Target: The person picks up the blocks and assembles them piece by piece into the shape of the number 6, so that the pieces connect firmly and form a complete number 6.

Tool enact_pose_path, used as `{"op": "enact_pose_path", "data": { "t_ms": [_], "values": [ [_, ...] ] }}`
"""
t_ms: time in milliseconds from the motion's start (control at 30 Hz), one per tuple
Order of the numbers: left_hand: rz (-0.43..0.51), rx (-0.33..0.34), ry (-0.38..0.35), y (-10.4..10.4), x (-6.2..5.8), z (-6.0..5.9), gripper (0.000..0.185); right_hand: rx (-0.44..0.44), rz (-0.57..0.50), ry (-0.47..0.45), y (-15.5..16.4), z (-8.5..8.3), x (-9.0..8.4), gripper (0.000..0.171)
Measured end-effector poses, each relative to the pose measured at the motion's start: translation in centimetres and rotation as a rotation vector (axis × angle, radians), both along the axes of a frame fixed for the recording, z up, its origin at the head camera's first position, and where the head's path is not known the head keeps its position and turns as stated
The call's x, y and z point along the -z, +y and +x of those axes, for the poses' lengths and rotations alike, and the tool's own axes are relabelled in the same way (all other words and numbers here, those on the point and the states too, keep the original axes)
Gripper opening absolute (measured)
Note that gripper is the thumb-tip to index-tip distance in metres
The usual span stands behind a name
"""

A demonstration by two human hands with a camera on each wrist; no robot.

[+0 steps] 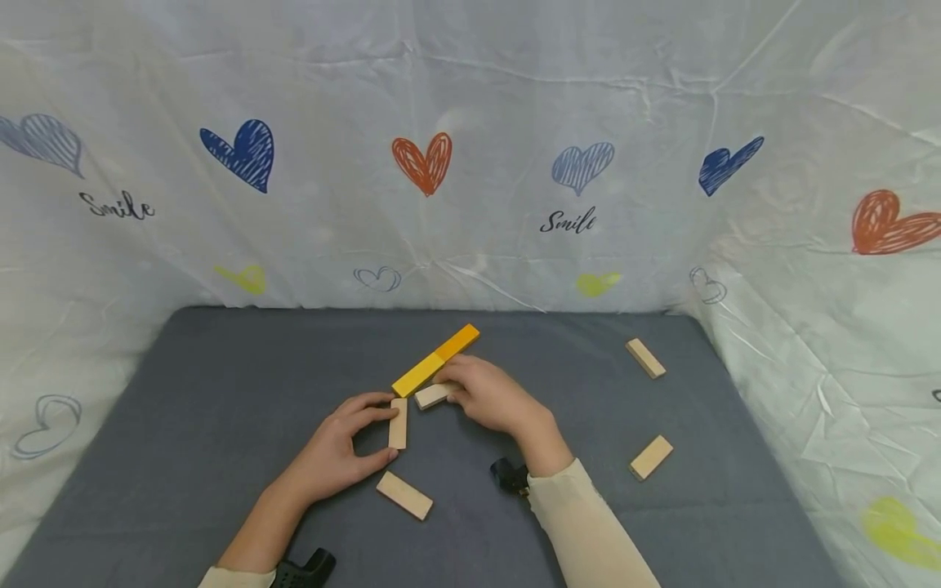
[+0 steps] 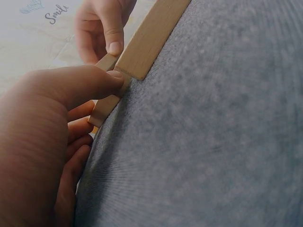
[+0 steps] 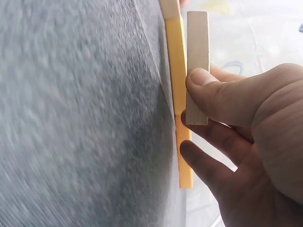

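On a grey mat (image 1: 220, 392) lie a yellow block (image 1: 417, 375) and an orange block (image 1: 457, 341), end to end in one slanted line. My left hand (image 1: 384, 434) pinches a plain wooden block (image 1: 398, 423) between thumb and fingers, just below the yellow block's near end. My right hand (image 1: 450, 394) holds a second plain block (image 1: 430, 397) against the yellow one. In the right wrist view the right hand (image 3: 199, 118) presses its thumb on that pale block (image 3: 197, 42), beside the yellow block (image 3: 176, 71). The left wrist view shows my left hand (image 2: 97, 99) on its block (image 2: 108, 105).
Three more plain wooden blocks lie loose: one (image 1: 404, 495) near my left wrist, one (image 1: 650, 456) at the right front, one (image 1: 645, 358) at the right back. A white sheet with hearts (image 1: 470, 163) walls the mat at the back and sides.
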State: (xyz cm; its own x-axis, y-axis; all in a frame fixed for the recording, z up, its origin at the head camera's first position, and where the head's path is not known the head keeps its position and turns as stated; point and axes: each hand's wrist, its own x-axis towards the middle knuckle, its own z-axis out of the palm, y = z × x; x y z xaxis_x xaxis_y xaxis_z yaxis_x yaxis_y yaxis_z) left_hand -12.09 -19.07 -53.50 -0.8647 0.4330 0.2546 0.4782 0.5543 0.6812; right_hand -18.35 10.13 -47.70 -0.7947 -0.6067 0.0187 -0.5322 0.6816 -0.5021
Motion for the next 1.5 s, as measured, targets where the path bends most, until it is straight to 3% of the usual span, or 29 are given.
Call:
{"op": "enact_pose_path", "data": {
  "t_ms": [1000,1500],
  "values": [
    [-0.002,0.003,-0.005,-0.1,0.2,0.0,0.056,-0.032,0.062,0.118,-1.1,0.8,1.7,0.028],
    [-0.001,0.002,-0.002,0.0,0.2,0.0,0.057,-0.027,0.099,0.094,-1.2,1.0,1.2,0.031]
  ]
}}
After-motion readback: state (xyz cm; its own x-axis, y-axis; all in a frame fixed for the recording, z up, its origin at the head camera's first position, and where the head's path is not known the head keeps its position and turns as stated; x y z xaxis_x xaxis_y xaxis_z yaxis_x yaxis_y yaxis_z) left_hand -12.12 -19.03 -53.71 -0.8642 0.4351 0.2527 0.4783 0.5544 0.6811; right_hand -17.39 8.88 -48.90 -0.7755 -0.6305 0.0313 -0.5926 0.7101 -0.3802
